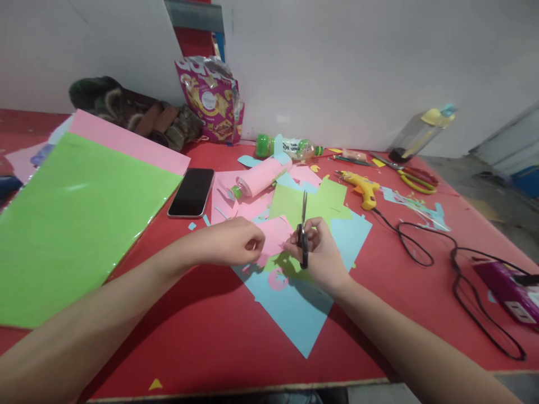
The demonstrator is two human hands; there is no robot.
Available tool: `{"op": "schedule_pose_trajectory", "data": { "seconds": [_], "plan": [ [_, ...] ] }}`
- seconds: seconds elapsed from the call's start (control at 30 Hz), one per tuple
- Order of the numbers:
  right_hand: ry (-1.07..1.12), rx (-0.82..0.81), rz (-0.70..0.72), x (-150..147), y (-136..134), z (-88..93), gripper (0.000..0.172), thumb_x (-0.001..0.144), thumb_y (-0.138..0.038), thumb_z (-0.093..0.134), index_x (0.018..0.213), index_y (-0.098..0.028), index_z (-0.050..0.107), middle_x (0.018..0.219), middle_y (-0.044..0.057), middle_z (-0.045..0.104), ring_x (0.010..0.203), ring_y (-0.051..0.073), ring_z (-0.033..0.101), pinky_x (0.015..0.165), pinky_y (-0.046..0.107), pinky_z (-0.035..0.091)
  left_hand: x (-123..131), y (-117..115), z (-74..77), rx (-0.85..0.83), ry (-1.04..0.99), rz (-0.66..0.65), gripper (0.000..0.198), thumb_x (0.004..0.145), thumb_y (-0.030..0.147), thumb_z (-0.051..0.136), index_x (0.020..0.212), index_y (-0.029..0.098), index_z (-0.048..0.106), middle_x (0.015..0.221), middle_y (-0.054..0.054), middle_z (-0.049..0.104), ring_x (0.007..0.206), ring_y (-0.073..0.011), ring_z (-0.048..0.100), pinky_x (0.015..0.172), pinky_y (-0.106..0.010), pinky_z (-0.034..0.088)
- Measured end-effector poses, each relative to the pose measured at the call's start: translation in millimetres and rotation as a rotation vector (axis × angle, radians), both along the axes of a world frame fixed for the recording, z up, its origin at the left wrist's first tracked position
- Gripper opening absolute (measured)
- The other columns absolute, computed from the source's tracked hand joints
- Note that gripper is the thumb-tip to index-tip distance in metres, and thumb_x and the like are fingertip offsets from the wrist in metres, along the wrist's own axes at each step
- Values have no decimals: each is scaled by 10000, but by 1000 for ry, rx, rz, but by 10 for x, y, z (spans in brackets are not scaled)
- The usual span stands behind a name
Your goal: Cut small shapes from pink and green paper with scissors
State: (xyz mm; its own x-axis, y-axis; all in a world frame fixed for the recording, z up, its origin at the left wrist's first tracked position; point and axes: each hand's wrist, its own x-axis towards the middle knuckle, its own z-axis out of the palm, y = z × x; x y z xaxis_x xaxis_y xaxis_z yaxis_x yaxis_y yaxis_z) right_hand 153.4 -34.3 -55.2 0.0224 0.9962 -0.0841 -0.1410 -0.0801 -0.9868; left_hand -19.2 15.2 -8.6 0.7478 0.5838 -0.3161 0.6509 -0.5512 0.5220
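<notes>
Curled fingers of my left hand (241, 242) are closed at the edge of a piece of pink paper (274, 233), partly hidden behind them. My right hand (322, 252) holds black-handled scissors (304, 235), blades pointing up and away from me. Its fingertips come close to the paper's right edge; whether they touch it I cannot tell. Beneath both hands lie a light blue sheet (301, 320) and a green sheet (295, 205). A round pink cut-out (278, 279) rests on the blue one. Behind them lies a bottle wrapped in pink paper (263, 177).
Left of my hands are a phone (192, 192) and a green sheet in clear wrap (80, 224). A yellow glue gun (362, 188) trails a black cord (457, 252) to a purple power strip (507, 292). Yellow-and-red-handled scissors (416, 179), a green-capped bottle (290, 147) and a snack bag (213, 101) stand or lie behind.
</notes>
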Motion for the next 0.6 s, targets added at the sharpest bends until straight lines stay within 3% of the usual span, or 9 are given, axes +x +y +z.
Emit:
{"op": "schedule_pose_trajectory", "data": {
  "seconds": [0.07, 0.2, 0.37, 0.47, 0.6],
  "plan": [
    [1, 12, 9, 0, -2, -17, 427, 542, -123, 692, 720, -231, 319, 602, -92, 511, 549, 89, 518, 545, 237, 396, -67, 15, -16, 59, 187, -87, 147, 593, 169, 444, 484, 177, 541, 483, -7, 526, 456, -126, 420, 497, -254, 264],
    [-4, 23, 19, -1, -10, -31, 417, 553, -147, 686, 722, -234, 315, 610, -86, 506, 555, 94, 516, 542, 244, 401, -126, 28, -10, 110, 458, 0, 100, 511, 140, 500, 428, 173, 547, 430, -16, 502, 427, -134, 414, 525, -283, 259],
    [-31, 23, 11, 1, -10, -24, 419, 545, -160, 689, 722, -236, 317, 597, -87, 500, 568, 98, 511, 551, 247, 403, -89, 54, -28, 242, 358, 64, 145, 616, 171, 450, 505, 160, 542, 525, -45, 545, 504, -157, 469, 546, -299, 277],
    [-28, 22, 12, -1, -8, -21, 423, 541, -163, 692, 724, -236, 317, 595, -88, 497, 567, 99, 511, 542, 243, 400, -39, 61, -106, 311, 207, 135, 158, 685, 285, 460, 650, 161, 551, 689, -74, 582, 642, -200, 519, 588, -302, 314],
    [-15, 23, 11, -6, -5, -31, 431, 536, -147, 694, 722, -233, 315, 591, -90, 498, 566, 94, 506, 542, 236, 396, 27, 56, -218, 233, 118, 205, 287, 651, 406, 537, 773, 148, 506, 828, -96, 568, 746, -231, 528, 572, -281, 338]
  ]
}}
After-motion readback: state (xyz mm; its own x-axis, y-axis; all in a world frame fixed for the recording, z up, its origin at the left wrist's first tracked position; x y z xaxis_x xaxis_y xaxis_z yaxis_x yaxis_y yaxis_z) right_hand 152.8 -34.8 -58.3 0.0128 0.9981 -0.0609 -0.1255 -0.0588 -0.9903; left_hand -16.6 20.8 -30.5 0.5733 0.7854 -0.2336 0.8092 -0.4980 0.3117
